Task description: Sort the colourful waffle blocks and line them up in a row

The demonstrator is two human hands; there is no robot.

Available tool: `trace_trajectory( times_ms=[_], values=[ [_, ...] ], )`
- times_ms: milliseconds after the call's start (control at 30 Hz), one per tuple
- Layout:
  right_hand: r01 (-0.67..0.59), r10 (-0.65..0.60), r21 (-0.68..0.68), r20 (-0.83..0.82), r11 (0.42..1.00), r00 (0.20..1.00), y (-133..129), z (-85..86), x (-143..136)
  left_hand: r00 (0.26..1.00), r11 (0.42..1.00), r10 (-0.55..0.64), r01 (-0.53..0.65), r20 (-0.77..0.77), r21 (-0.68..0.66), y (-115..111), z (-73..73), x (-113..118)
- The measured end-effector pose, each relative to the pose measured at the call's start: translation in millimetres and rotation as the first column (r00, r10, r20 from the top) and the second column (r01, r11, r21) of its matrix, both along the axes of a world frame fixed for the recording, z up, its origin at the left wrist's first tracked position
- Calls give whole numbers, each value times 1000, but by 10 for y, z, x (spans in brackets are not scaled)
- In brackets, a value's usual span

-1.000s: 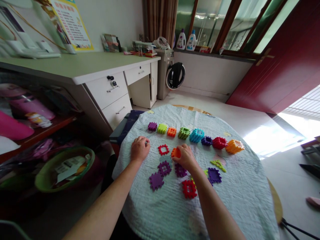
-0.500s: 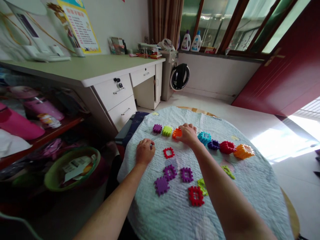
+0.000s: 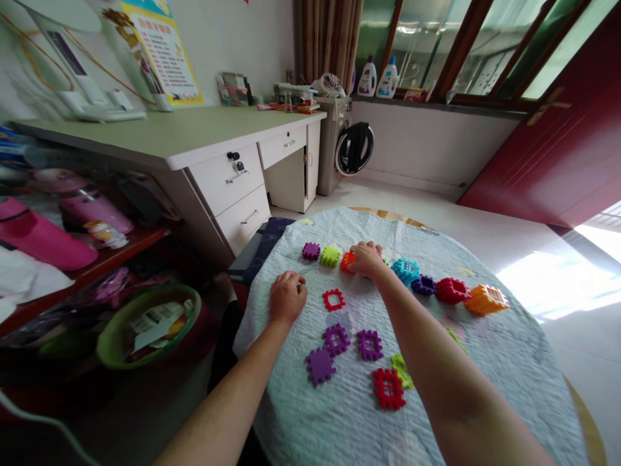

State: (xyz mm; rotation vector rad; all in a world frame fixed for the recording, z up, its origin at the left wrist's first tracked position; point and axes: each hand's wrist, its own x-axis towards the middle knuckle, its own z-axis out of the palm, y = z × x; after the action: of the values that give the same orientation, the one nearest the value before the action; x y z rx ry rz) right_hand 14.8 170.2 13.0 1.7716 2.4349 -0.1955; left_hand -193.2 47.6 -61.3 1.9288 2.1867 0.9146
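Observation:
Toy pieces lie on a cloth-covered round table point(image 3: 436, 362). My right hand point(image 3: 367, 260) reaches into the row of blocks, its fingertips curled at the orange-red block point(image 3: 346, 261) and partly hiding it. Left of that are a lime block point(image 3: 330, 255) and a purple block point(image 3: 311, 251); to the right, teal point(image 3: 405, 271), dark blue point(image 3: 424, 285), red point(image 3: 452, 290) and orange point(image 3: 486, 299) blocks. My left hand point(image 3: 288, 298) rests on the cloth, fingers curled, a small dark bit showing by the thumb. Near it is a red square frame point(image 3: 334, 299).
Closer in lie flat purple pieces point(image 3: 320, 366), a red window piece point(image 3: 389, 389) and a lime piece point(image 3: 402, 371) beside my right forearm. A desk point(image 3: 174, 139), a washing machine point(image 3: 334, 145) and a green basket point(image 3: 104, 343) stand around the table.
The whole view has shifted slightly, so things appear a little further right. My right hand stays at the orange-red block, and a bit of green now shows just right of its fingers.

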Motion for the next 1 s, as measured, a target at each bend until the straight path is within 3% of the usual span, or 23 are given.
trace_trajectory(
  times_ms=[267, 400, 533, 700, 833, 1000],
  values=[
    [-4, 5, 29, -10, 1000, 1000, -45, 51, -24, 1000, 1000, -8, 8, 1, 11, 5, -2, 0],
    [25, -2, 144, -160, 989, 987, -199, 142, 65, 1000, 1000, -4, 4, 2, 21, 8, -26, -2],
    [81, 23, 235, -410, 969, 912, -605, 125, 342, 1000, 1000, 1, -1, 2, 24, 7, -29, -4],
    [140, 6, 194, -604, 971, 797, -1311, -166, 788, 1000, 999, -19, 20, -25, 28, 5, -13, -8],
    [215, -111, 82, -650, 973, 752, -1695, -336, 1028, 999, 999, -23, 25, -43, 43, 9, -26, -16],
    [246, -195, 2, -602, 969, 774, -1885, -203, 1199, 998, 998, -29, 32, -63, 49, 17, -41, -21]
  ],
)
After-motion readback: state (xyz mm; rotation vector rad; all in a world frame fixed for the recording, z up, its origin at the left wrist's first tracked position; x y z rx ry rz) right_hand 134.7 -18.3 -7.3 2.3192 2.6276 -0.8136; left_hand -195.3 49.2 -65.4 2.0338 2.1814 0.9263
